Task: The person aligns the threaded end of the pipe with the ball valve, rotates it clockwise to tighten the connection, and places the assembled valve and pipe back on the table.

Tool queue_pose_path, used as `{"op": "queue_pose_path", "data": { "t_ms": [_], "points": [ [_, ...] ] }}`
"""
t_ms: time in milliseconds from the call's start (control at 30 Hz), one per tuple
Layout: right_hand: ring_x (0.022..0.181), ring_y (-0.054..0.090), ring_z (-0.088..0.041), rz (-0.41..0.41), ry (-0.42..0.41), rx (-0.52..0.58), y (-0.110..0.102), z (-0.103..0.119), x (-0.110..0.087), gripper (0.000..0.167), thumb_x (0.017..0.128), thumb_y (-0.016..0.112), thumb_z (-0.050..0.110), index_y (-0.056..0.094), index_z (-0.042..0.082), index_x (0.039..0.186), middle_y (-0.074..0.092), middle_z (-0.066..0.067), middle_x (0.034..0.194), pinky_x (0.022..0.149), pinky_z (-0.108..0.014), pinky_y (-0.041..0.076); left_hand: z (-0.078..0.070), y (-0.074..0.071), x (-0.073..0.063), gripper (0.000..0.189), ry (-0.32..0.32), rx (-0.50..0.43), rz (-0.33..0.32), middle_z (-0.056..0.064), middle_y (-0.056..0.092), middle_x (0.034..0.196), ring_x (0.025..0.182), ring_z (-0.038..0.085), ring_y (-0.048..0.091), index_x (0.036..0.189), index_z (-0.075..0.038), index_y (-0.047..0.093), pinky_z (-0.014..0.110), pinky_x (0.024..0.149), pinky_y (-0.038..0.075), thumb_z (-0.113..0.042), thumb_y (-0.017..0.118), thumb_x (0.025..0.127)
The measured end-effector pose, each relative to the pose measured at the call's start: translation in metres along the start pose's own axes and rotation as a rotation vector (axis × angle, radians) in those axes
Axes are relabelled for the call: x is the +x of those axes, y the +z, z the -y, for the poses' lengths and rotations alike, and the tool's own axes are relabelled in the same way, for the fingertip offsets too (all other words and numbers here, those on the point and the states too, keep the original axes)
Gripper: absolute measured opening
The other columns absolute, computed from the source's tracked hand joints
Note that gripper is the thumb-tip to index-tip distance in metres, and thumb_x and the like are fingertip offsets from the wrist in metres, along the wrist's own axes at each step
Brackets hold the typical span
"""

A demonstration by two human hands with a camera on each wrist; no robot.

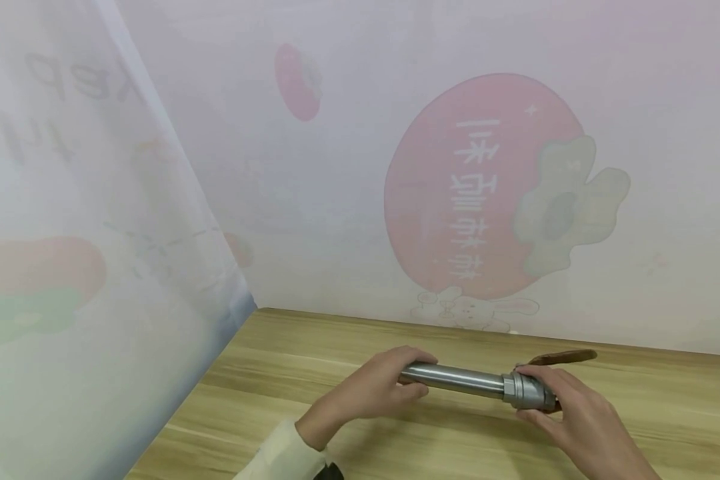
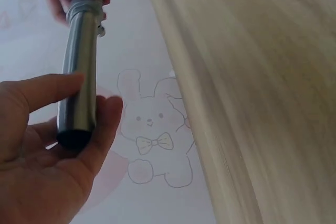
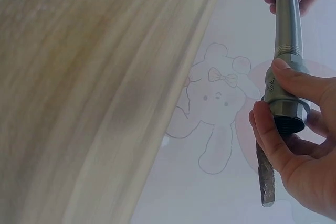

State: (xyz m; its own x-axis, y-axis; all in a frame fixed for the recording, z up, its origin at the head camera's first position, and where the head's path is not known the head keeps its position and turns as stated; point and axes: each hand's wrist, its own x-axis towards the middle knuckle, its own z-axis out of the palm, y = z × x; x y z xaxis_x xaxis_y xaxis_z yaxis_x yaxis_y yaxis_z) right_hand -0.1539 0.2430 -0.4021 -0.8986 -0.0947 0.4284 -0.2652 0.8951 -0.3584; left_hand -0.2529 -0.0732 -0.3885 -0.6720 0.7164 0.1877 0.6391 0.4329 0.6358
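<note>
The head view is bright and pale, with a shiny streak on the metal pipe (image 1: 462, 379) and soft shadows on the table (image 1: 450, 443) near the bottom. Both wrist views look darker, and the table's wood is fuzzy there.

Passage: between left hand (image 1: 369, 387) and right hand (image 1: 591, 420), above steel pipe (image 1: 465, 380). Obstacles: lever (image 1: 567, 357) of ball valve (image 1: 525, 392); printed backdrop (image 1: 336, 220) along wooden tabletop's (image 1: 270, 373) far edge.

Woodgrain table (image 1: 444, 443), printed backdrop (image 1: 348, 200), seemingly cloth
</note>
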Motion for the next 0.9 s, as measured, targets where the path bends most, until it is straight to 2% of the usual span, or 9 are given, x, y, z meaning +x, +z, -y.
{"op": "queue_pose_path", "data": {
  "t_ms": [100, 233, 467, 567, 733, 900],
  "points": [
    [0.102, 0.074, -0.027, 0.003, 0.002, 0.002, -0.001, 0.0, 0.0, 0.067, 0.072, 0.102, 0.022, 0.072, 0.016, 0.133, 0.078, -0.011, 0.124, 0.074, -0.049, 0.063, 0.006, -0.004, 0.0, 0.041, -0.044, -0.147, 0.019, -0.001, 0.074, 0.127, 0.104, 0.002, 0.064, 0.143, -0.017, 0.069, 0.023, 0.092, 0.055, -0.022, 0.077, 0.103],
    [0.101, 0.074, -0.025, 0.009, 0.009, 0.006, -0.001, 0.001, 0.001, 0.067, 0.073, 0.102, 0.022, 0.072, 0.017, 0.133, 0.078, -0.01, 0.124, 0.074, -0.048, 0.063, 0.011, -0.005, 0.001, 0.04, -0.086, -0.269, 0.016, -0.004, 0.075, 0.124, 0.099, 0.004, 0.067, 0.141, -0.021, 0.072, 0.022, 0.088, 0.056, -0.023, 0.08, 0.102],
    [0.101, 0.075, -0.026, -0.003, -0.002, -0.002, -0.001, 0.0, -0.001, 0.068, 0.072, 0.102, 0.021, 0.073, 0.016, 0.133, 0.078, -0.01, 0.123, 0.073, -0.047, 0.063, 0.013, -0.002, 0.002, 0.037, -0.131, -0.472, 0.038, 0.002, 0.075, 0.114, 0.091, 0.017, 0.073, 0.138, -0.016, 0.073, 0.033, 0.08, 0.067, -0.013, 0.078, 0.102],
    [0.101, 0.075, -0.028, -0.007, -0.009, -0.004, -0.001, 0.0, -0.001, 0.069, 0.072, 0.102, 0.02, 0.073, 0.015, 0.133, 0.078, -0.011, 0.123, 0.072, -0.048, 0.063, 0.013, -0.002, 0.002, 0.037, -0.147, -0.541, 0.034, 0.003, 0.075, 0.118, 0.096, 0.015, 0.073, 0.138, -0.015, 0.073, 0.031, 0.083, 0.066, -0.013, 0.078, 0.102],
    [0.102, 0.075, -0.028, -0.003, 0.0, 0.006, -0.001, -0.001, 0.0, 0.068, 0.072, 0.102, 0.02, 0.073, 0.015, 0.133, 0.078, -0.012, 0.124, 0.073, -0.049, 0.063, 0.016, -0.003, 0.001, 0.037, -0.195, -0.67, 0.034, 0.006, 0.074, 0.124, 0.102, 0.021, 0.075, 0.142, -0.015, 0.071, 0.031, 0.095, 0.063, -0.019, 0.074, 0.105],
    [0.102, 0.076, -0.031, -0.005, 0.006, 0.013, -0.002, 0.0, 0.001, 0.068, 0.072, 0.102, 0.018, 0.073, 0.014, 0.133, 0.078, -0.014, 0.123, 0.073, -0.051, 0.063, 0.018, -0.004, 0.0, 0.038, -0.217, -0.792, 0.038, 0.012, 0.071, 0.133, 0.107, 0.021, 0.074, 0.146, -0.007, 0.067, 0.036, 0.103, 0.062, -0.02, 0.067, 0.11]
  ]
}}
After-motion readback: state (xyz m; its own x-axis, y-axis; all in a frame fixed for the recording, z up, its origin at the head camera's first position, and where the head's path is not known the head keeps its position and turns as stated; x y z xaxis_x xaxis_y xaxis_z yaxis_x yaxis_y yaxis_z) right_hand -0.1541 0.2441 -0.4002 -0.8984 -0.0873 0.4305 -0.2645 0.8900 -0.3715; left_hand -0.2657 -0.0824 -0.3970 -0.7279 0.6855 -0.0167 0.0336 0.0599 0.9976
